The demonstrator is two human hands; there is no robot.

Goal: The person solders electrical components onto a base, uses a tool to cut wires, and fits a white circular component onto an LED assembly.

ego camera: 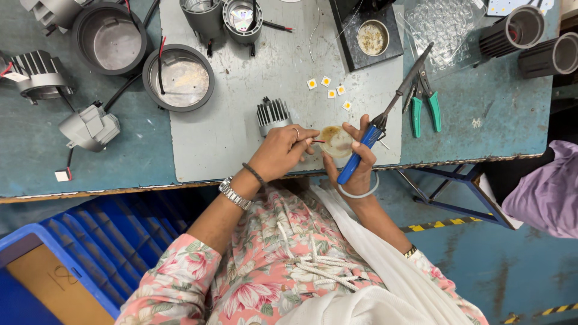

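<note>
Hands [283, 150] [355, 162] work a small dish [336, 142] at the mat's front edge [241, 171].

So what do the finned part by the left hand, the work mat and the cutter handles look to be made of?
Finned part: likely cast or extruded aluminium, judging by its dull grey metallic ribs. Work mat: pale grey sheet, matte and scuffed, probably rubber or plastic; hard to say which. Cutter handles: green, smooth with a slight sheen, which looks like plastic or rubber sleeves over dark metal jaws.
</note>
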